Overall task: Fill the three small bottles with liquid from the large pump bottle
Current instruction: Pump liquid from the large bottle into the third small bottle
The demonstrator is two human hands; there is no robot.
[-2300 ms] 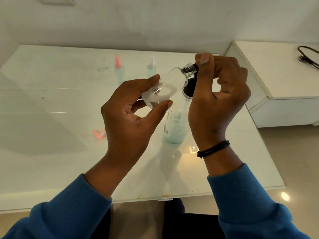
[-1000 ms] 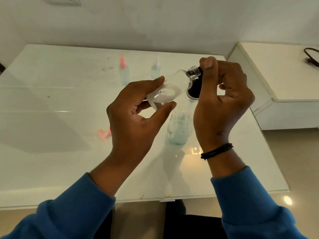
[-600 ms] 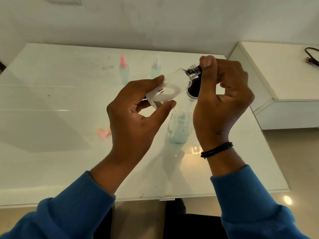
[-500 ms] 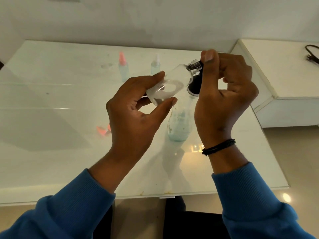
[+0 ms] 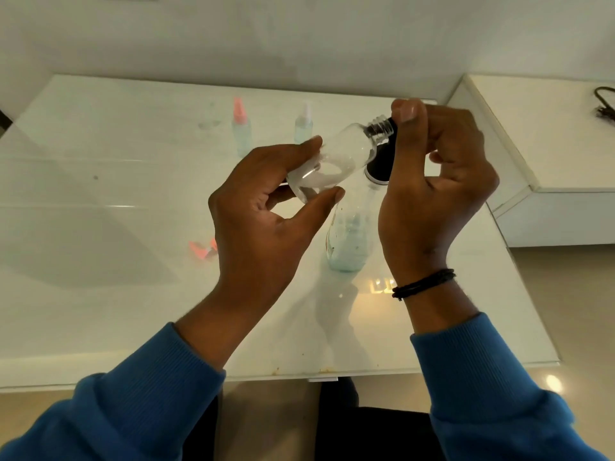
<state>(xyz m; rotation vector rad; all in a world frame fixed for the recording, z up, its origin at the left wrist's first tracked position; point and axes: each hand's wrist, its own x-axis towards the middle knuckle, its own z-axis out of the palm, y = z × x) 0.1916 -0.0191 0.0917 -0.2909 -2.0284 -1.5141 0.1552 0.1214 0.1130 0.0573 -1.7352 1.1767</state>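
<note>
Soft, dim daylight washes a glossy white glass-topped desk (image 5: pixel 100 311), leaving the scene low in contrast with a faint greenish cast. A broad grey shadow (image 5: pixel 83 241) slants across the desk's left side, and darker shadows fall toward the near edge beneath the raised forearms. A bright warm reflection (image 5: pixel 379 286) glints on the glass, and a small round hotspot (image 5: pixel 553 383) shines on the beige floor at lower right. Wide-angle distortion bows the desk edges. The far small bottles look soft and hazy.
</note>
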